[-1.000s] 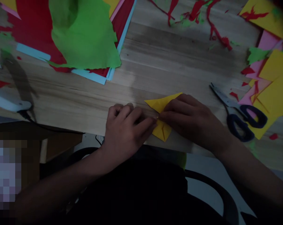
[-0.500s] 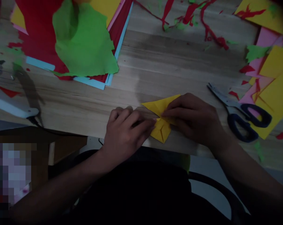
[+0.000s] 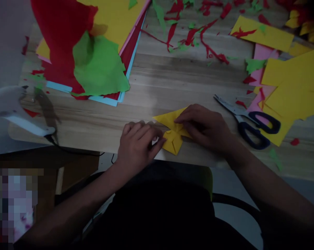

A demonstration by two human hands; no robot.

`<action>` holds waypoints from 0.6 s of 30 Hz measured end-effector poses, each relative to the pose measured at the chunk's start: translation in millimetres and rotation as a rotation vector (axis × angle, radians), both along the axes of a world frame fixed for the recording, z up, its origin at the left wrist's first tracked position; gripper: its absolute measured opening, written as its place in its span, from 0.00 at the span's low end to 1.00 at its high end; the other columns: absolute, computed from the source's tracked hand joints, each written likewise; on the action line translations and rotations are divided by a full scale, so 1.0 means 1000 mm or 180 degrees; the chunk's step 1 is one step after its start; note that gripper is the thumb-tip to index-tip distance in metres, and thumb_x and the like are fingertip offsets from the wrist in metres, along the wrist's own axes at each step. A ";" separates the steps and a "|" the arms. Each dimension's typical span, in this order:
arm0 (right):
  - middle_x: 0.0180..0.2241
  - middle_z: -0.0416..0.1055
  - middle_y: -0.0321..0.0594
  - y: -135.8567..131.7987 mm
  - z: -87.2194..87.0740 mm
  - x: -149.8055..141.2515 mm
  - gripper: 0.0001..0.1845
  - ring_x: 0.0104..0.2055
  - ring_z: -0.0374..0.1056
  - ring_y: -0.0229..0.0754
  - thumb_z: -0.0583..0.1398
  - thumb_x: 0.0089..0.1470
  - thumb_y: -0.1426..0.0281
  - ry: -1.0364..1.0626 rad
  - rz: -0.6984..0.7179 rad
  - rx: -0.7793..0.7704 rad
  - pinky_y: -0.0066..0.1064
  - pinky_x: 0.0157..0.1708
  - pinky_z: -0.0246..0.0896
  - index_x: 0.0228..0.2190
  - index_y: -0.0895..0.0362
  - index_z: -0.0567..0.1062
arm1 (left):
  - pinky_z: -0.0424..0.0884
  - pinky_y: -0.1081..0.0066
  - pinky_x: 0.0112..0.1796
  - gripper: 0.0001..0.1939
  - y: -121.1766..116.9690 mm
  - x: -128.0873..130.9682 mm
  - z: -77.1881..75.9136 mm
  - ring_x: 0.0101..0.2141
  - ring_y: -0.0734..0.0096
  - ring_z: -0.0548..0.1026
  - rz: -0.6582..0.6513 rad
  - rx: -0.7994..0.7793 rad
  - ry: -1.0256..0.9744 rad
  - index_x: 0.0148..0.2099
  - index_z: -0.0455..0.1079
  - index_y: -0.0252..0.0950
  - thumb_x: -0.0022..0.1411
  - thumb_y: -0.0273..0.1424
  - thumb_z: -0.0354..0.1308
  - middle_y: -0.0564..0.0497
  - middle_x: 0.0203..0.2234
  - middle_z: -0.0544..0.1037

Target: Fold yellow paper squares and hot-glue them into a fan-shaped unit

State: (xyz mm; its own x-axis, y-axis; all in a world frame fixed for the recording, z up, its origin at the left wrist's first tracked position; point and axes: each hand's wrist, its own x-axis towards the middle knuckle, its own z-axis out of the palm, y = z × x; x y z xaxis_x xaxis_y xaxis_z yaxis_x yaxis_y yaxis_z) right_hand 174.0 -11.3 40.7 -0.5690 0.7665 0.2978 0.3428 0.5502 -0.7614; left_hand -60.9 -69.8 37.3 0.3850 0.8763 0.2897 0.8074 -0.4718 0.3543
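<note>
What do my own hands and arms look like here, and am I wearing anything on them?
Your left hand and right hand look bare: no gloves, and no ring or watch that shows. Both forearms are uncovered. Your clothing looks black; the picture is too dark to make out sleeve edges.

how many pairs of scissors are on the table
1. The dark-handled scissors lie on the table to the right of the right hand, with the handles partly over the pink and yellow paper. Another pair could be hidden under the paper.
</note>
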 end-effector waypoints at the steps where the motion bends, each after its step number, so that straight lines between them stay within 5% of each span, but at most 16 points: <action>1: 0.37 0.75 0.41 0.000 -0.001 0.000 0.13 0.41 0.72 0.42 0.57 0.58 0.79 0.0058 -0.0076 0.0008 0.35 0.41 0.68 0.41 0.54 0.77 | 0.60 0.62 0.37 0.06 -0.001 0.000 -0.001 0.31 0.66 0.70 -0.0007 0.0002 -0.0036 0.36 0.71 0.39 0.66 0.34 0.61 0.54 0.26 0.75; 6: 0.33 0.76 0.38 0.003 0.000 -0.002 0.08 0.37 0.72 0.41 0.60 0.57 0.75 0.0127 -0.0573 0.0567 0.37 0.39 0.69 0.37 0.52 0.77 | 0.61 0.60 0.40 0.08 -0.003 0.007 0.000 0.37 0.62 0.73 -0.0141 0.0017 0.0082 0.46 0.75 0.44 0.68 0.37 0.58 0.51 0.36 0.78; 11: 0.32 0.76 0.36 -0.012 0.033 -0.016 0.06 0.33 0.71 0.39 0.60 0.59 0.70 0.0223 -0.1682 0.1122 0.34 0.36 0.67 0.38 0.52 0.77 | 0.64 0.67 0.35 0.08 -0.023 0.000 0.008 0.30 0.71 0.72 -0.0307 0.0005 -0.0791 0.36 0.70 0.37 0.68 0.35 0.59 0.54 0.26 0.75; 14: 0.29 0.75 0.33 -0.036 0.051 -0.052 0.05 0.29 0.69 0.36 0.60 0.59 0.67 0.0565 -0.1888 0.0717 0.31 0.32 0.65 0.34 0.52 0.77 | 0.66 0.72 0.30 0.07 -0.050 -0.035 0.009 0.27 0.75 0.71 -0.0783 -0.0026 -0.1296 0.35 0.67 0.38 0.66 0.32 0.61 0.55 0.25 0.74; 18: 0.25 0.77 0.34 -0.055 0.050 -0.136 0.09 0.29 0.72 0.39 0.59 0.59 0.66 -0.0324 -0.0790 -0.0550 0.31 0.30 0.63 0.29 0.54 0.77 | 0.69 0.73 0.27 0.15 -0.086 -0.105 0.012 0.25 0.76 0.72 -0.0134 0.0134 -0.1522 0.30 0.63 0.38 0.71 0.37 0.54 0.57 0.23 0.72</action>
State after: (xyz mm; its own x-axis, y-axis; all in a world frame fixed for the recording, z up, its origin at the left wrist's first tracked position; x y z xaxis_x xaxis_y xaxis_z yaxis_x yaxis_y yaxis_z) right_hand 38.2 -66.7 90.3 -0.3784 0.9200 0.1022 0.5295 0.3057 -0.7913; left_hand -165.8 -155.6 49.1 0.2350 0.8465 0.4777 0.5384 -0.5226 0.6611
